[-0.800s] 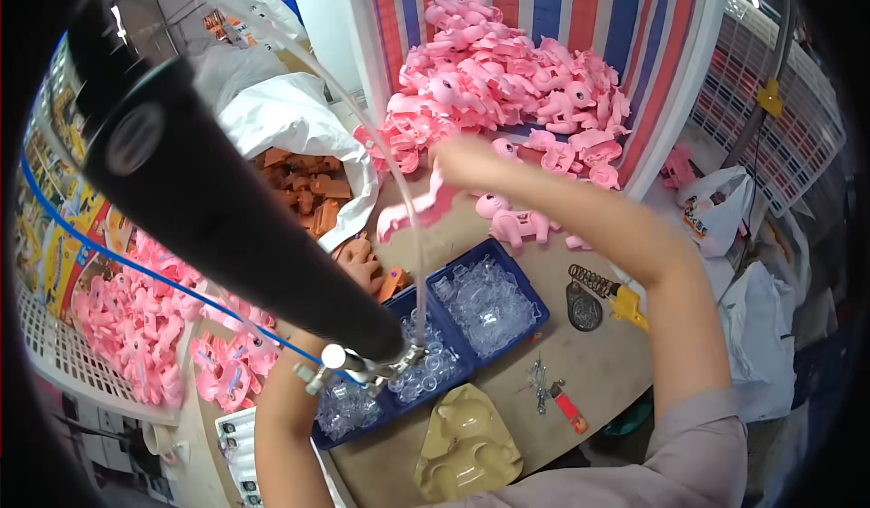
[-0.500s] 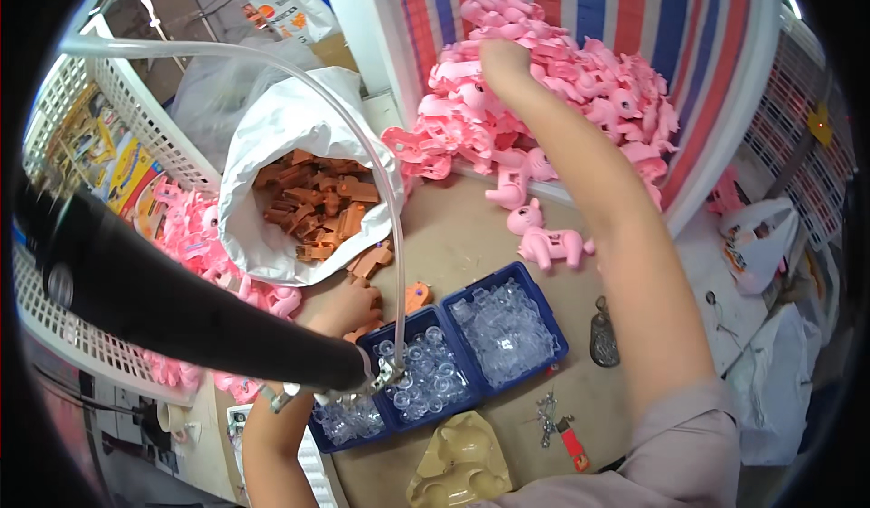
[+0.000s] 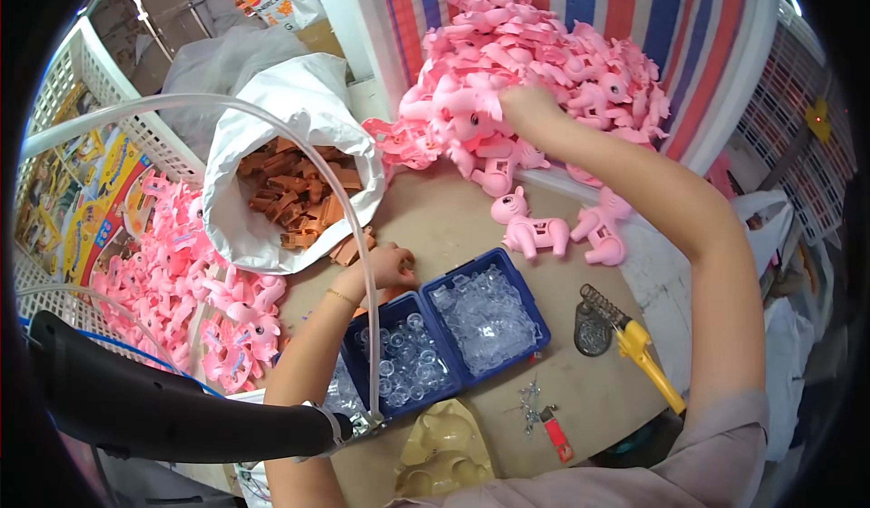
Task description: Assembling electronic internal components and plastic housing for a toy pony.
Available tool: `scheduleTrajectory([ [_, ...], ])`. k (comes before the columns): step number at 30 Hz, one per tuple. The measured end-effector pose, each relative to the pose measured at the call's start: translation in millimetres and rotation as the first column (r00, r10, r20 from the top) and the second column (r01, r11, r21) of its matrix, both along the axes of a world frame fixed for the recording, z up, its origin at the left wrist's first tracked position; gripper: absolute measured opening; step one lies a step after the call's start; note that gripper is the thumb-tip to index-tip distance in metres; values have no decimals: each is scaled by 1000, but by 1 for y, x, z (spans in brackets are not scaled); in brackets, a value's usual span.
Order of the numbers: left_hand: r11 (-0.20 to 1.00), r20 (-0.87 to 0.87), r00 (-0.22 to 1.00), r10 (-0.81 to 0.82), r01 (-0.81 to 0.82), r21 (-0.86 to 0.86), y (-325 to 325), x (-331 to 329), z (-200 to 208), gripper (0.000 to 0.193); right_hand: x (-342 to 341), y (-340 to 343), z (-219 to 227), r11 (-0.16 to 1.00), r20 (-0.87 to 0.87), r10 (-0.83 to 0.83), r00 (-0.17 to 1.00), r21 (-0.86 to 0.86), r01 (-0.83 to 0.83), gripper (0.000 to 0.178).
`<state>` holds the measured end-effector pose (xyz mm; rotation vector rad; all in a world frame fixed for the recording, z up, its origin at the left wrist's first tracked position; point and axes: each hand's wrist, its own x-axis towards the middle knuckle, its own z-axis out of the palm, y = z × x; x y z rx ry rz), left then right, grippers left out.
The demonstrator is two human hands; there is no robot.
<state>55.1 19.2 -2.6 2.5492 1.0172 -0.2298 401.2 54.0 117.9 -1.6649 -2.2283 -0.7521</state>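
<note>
My right hand (image 3: 527,109) is closed at the front of a heap of pink toy pony parts (image 3: 535,55), its fingers curled against a pony piece (image 3: 467,114) with a painted eye. That piece appears gripped, though the fingertips are hidden. My left hand (image 3: 391,268) lies curled between the white sack and a blue compartment tray (image 3: 497,379); whatever it holds is hidden under the fingers. Small orange-brown parts (image 3: 349,247) lie just beyond it. A pink pony body (image 3: 535,232) with an opening in its side rests on the table, with another pink body (image 3: 603,225) beside it.
Brown parts fill the white sack (image 3: 222,227). Clear plastic pieces (image 3: 485,313) fill the tray. A black arm with a clear hose (image 3: 181,422) crosses at lower left. Nearby are a beige moulded tray (image 3: 444,445), a red lighter (image 3: 558,440) and a yellow-handled tool (image 3: 648,363).
My right hand has come down and slightly right from higher on the heap. My left hand has shifted right and up. The view has moved, revealing the yellow-handled tool and second pony body.
</note>
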Motion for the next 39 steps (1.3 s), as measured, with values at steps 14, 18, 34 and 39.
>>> scheduleTrajectory([
  [14,905,156,980,122,-174,389,-12,-30,-32,22,15,-24,40,938,-240,-330,913,25,345,12],
  [18,937,230,938,260,-302,174,-25,-29,-4,37,-3,-12,-45,980,54,0,999,199,-10,26],
  [34,496,463,-219,859,130,-858,-162,-197,74,39,-62,-246,110,969,-41,-227,973,-110,221,15],
  [39,421,393,-187,901,148,-895,-264,-211,74,45,-133,-322,78,696,-154,-4,988,-710,-108,19],
])
